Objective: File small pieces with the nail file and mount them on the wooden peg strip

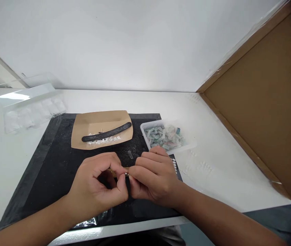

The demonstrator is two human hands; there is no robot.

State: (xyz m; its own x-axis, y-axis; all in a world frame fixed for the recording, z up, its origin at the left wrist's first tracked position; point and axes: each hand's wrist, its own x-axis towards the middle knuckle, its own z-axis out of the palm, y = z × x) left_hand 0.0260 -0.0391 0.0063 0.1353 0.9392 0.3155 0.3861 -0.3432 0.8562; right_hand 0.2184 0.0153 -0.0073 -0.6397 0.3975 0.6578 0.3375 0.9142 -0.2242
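Observation:
My left hand and my right hand meet over the black mat, thumbs and forefingers pinched together. Between the fingertips is a tiny shiny piece, too small to name. Behind the fingers a brown strip shows in part; the hands hide the rest of it. Just beyond them a small clear piece shaped like a nail tip lies on the mat. Farther back, a black curved nail file rests in a brown paper tray above white flakes.
A white plastic tub full of pale green and clear scraps stands beyond my right hand. Clear plastic boxes sit at the back left. A cardboard panel borders the right side. White dot stickers show by my right hand.

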